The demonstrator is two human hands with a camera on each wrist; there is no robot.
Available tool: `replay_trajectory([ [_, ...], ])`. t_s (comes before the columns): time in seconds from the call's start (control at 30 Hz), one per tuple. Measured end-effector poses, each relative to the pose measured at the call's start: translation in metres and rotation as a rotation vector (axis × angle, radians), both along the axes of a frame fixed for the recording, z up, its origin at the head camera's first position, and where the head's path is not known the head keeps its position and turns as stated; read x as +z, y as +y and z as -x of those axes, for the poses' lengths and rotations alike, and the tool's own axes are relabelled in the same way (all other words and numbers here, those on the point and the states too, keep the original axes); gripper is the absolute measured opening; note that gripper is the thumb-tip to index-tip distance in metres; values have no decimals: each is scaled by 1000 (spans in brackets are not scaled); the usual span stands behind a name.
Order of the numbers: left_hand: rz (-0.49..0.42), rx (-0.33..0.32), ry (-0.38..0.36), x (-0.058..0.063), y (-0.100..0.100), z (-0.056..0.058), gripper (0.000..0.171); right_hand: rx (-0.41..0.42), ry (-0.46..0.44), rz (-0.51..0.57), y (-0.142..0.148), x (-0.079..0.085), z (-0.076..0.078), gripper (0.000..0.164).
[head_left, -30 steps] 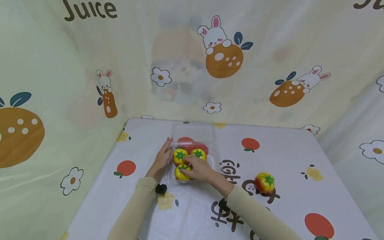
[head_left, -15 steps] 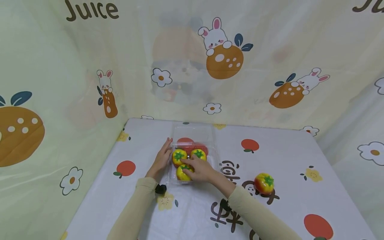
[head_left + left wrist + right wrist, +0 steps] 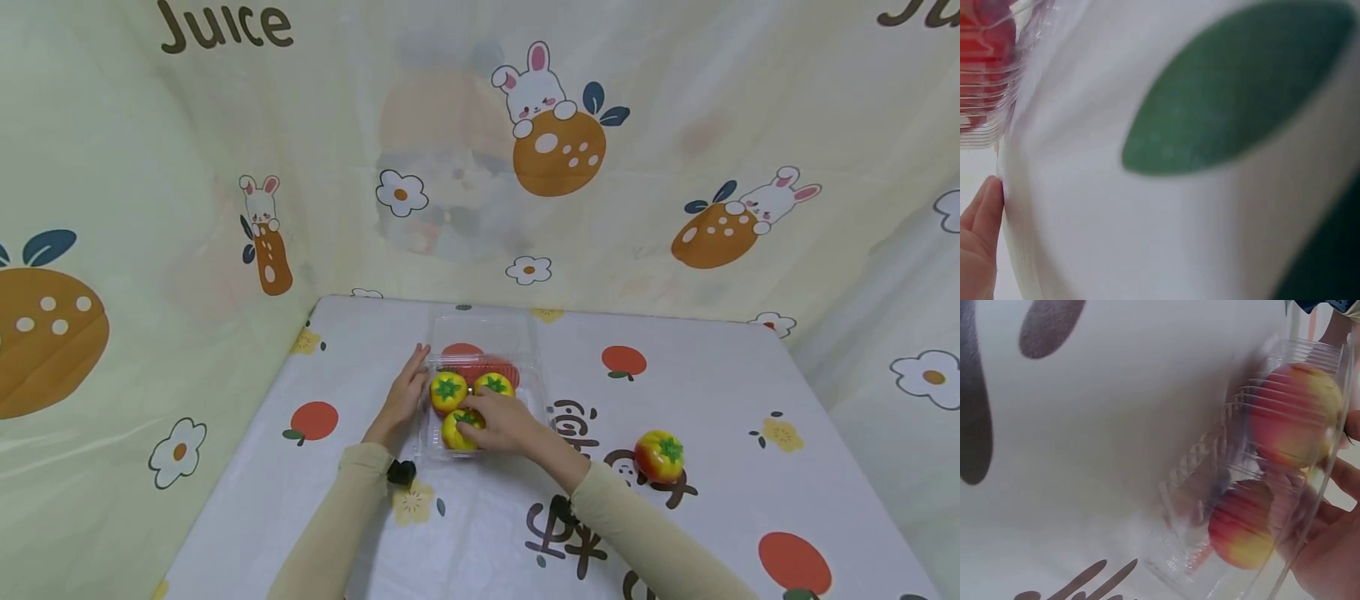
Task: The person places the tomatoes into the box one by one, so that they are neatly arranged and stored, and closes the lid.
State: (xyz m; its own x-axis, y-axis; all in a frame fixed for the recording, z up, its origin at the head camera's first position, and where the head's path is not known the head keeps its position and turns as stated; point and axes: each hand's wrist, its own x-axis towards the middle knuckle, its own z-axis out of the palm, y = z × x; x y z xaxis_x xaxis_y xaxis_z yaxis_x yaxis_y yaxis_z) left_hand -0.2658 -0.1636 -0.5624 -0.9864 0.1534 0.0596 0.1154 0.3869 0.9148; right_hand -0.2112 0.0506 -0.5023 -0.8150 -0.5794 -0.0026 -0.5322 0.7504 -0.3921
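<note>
A clear plastic clamshell box (image 3: 534, 392) lies open on the table, lid tilted back. Three yellow toy fruits with green tops sit in it: back left (image 3: 448, 390), back right (image 3: 495, 384), front left (image 3: 454, 433). My right hand (image 3: 501, 422) reaches in from the right, fingers curled over the front left fruit. My left hand (image 3: 405, 393) lies flat against the box's left wall, fingers straight. The right wrist view shows two fruits (image 3: 1292, 412) through the ribbed box wall (image 3: 1210, 481). In the left wrist view only a fingertip (image 3: 980, 237) and a box corner (image 3: 991, 75) are visible.
A fourth fruit, red and yellow (image 3: 660, 456), lies alone on the table (image 3: 720, 392) to the right of the box. A printed curtain (image 3: 225, 167) closes the table's back and left sides. Something red (image 3: 480, 364) sits at the box's rear.
My right hand's fingers have drawn back from between the fruits and curled onto the front left fruit. The left hand and the box have stayed put.
</note>
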Motion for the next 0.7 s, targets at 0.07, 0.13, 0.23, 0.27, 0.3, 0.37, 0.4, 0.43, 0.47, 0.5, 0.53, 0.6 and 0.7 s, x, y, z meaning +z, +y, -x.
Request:
replay_trajectory([
  [0.07, -2, 1, 4, 0, 0, 0, 53, -14, -2, 0, 1, -1, 0, 42],
  [0.13, -4, 3, 7, 0, 0, 0, 53, -26, -4, 4, 1, -2, -1, 42],
  [0.23, -1, 4, 4, 0, 1, 0, 53, -33, -12, 12, 0, -4, 0, 42],
  [0.27, 1, 7, 3, 1, 1, -1, 53, -30, -10, 7, 0, -4, 0, 42],
  [0.3, 6, 7, 2, 0, 1, 0, 53, -27, -7, 6, 0, -5, 0, 41],
  [0.37, 11, 11, 2, 0, 1, 0, 53, -18, 6, 4, 0, -7, 1, 40],
  [0.4, 11, 13, 5, 1, 1, 0, 53, -14, 15, 2, 0, -8, 1, 39],
  [0.43, 9, 13, 5, 1, 1, 0, 53, -8, 28, -2, 0, -9, 1, 38],
  [0.47, 7, 14, 10, 0, 1, 0, 53, 0, 43, -9, 0, -10, 1, 37],
  [0.5, 4, 14, 15, 0, 1, 1, 52, 7, 58, -12, 0, -10, 0, 36],
  [0.53, 1, 15, 21, 0, 1, 1, 52, 15, 75, -18, 1, -11, 0, 36],
  [0.6, 1, 12, 30, -2, 1, 3, 52, 28, 107, -32, 1, -13, -1, 37],
  [0.7, -2, 13, 34, -4, 1, 4, 51, 38, 132, -40, 2, -13, -2, 42],
])
